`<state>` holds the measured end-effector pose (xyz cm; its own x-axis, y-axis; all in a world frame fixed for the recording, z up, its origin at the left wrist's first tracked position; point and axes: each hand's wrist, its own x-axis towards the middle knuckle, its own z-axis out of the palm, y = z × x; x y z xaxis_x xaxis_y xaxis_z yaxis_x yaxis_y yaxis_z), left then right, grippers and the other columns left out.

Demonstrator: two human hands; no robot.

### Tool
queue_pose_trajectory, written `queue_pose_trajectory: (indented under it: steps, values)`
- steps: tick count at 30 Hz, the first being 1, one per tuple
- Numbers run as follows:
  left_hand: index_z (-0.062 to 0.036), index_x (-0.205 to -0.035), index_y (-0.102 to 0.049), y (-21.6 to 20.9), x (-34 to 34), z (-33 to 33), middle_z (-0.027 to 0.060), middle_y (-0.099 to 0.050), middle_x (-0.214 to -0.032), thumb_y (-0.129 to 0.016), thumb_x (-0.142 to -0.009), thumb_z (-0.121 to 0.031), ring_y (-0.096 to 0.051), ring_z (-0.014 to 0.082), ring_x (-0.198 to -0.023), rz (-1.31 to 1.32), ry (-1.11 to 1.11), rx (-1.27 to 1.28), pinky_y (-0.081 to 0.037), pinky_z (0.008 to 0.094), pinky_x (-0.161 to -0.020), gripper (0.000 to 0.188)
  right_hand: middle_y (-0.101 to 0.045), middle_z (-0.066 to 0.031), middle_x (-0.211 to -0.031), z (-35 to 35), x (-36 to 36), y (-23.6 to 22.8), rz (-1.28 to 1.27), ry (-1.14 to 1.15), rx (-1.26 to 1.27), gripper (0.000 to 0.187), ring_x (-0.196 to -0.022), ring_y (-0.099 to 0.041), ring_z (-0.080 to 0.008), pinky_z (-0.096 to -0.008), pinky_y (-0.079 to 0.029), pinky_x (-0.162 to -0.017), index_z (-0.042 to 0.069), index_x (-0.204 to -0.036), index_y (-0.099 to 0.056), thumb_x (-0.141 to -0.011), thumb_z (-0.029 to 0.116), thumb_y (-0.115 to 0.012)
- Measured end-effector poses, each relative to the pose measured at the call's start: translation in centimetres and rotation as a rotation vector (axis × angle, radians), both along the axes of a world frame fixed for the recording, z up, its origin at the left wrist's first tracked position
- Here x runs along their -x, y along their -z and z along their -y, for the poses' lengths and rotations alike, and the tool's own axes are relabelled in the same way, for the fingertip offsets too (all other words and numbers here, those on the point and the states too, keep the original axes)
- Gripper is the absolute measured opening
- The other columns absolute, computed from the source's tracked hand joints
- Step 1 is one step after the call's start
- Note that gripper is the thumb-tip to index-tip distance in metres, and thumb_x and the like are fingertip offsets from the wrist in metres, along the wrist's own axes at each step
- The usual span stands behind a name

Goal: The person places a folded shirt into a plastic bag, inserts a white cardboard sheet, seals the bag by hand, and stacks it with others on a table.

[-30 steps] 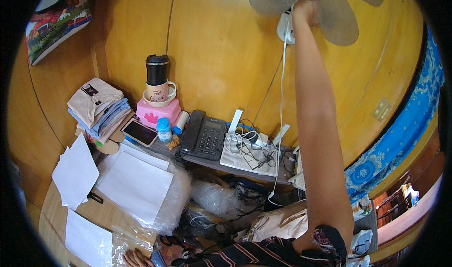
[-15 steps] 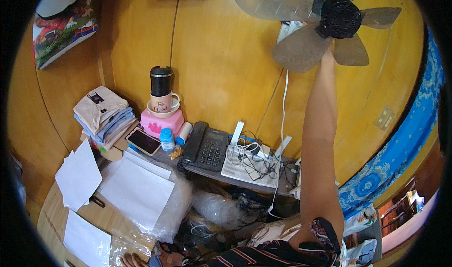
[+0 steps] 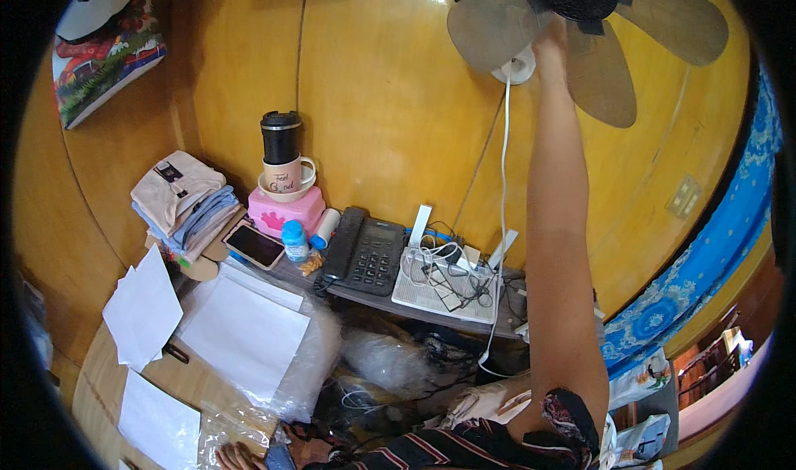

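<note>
My right arm reaches up to the fan [image 3: 604, 76]. The fan's brown translucent blades and black hub hide the fingers of my right hand [image 3: 550, 47]. Close beside that hand, a round white fitting [image 3: 523, 66] shows on the wall, partly behind a blade. From it a white cable [image 3: 504, 155] runs down to the shelf. At the lower edge, my left hand [image 3: 235, 456] rests with its fingers stretched out, beside clear crinkled plastic [image 3: 232, 424] on the wooden table. It holds nothing that I can see.
White paper sheets [image 3: 245, 325] lie on the wooden table [image 3: 95, 404]. Along the shelf stand folded clothes [image 3: 178, 188], a phone [image 3: 254, 246], a mug [image 3: 282, 177] with a black tumbler [image 3: 282, 138], a desk telephone [image 3: 365, 250] and a white router [image 3: 444, 292]. A blue curtain [image 3: 655, 316] hangs right.
The fan blades have turned, and the fan sits higher in view. My right hand has shifted slightly left and up. The round white fitting beside it has come into sight.
</note>
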<state>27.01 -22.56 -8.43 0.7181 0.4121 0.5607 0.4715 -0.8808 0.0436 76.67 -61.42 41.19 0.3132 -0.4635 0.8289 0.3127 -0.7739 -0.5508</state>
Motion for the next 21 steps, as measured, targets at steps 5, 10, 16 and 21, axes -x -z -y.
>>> queue_pose_trajectory:
  steps: [5, 10, 16, 21]
  values:
    - [-0.0114, -0.102, -0.054, 0.0, -0.4, 0.0, 0.0089, -0.055, -0.101, -0.055, -0.076, -0.017, -0.05, 0.0299, -0.098, 0.012, 0.023, -0.022, -0.037, 0.0486, -0.082, 0.027, -0.057, -0.0157, -0.099, -1.1, -0.1, 0.5, 0.045, 0.02, -0.028, 0.046, -0.087, -0.056, -0.032, -0.0404, -0.042, -0.077, 0.002, -0.106, -0.051, -0.075, 0.036, -0.052]
    - [-0.0124, -0.104, -0.053, 0.2, -0.3, 0.2, 0.0082, -0.054, -0.102, -0.055, -0.076, -0.017, -0.049, 0.0297, -0.098, 0.019, 0.016, -0.036, -0.036, 0.0498, -0.083, 0.028, -0.057, -0.0158, -0.099, -1.7, -0.1, 0.9, 0.074, 0.031, -0.042, 0.046, -0.088, -0.056, -0.0321, -0.0405, -0.042, -0.077, 0.002, -0.106, -0.05, -0.075, 0.036, -0.053]
    - [-0.0149, -0.106, -0.052, 0.5, 0.1, -0.1, 0.0077, -0.053, -0.104, -0.055, -0.077, -0.017, -0.049, 0.0301, -0.099, -0.005, 0.024, -0.003, -0.035, 0.0513, -0.085, 0.029, -0.056, -0.016, -0.1, -0.7, 0.5, 2.9, 0.079, -0.019, 0.002, 0.047, -0.088, -0.056, -0.0321, -0.0405, -0.042, -0.077, 0.001, -0.107, -0.049, -0.075, 0.035, -0.053]
    - [-0.0157, -0.106, -0.051, 0.2, -0.1, 0.0, 0.0072, -0.053, -0.104, -0.054, -0.077, -0.016, -0.049, 0.0297, -0.099, 0.026, 0.028, -0.027, -0.035, 0.0517, -0.085, 0.029, -0.056, -0.0161, -0.1, -0.3, 1.1, 3.7, 0.073, -0.068, 0.025, 0.047, -0.088, -0.056, -0.0321, -0.0406, -0.042, -0.078, 0.001, -0.107, -0.049, -0.075, 0.035, -0.054]
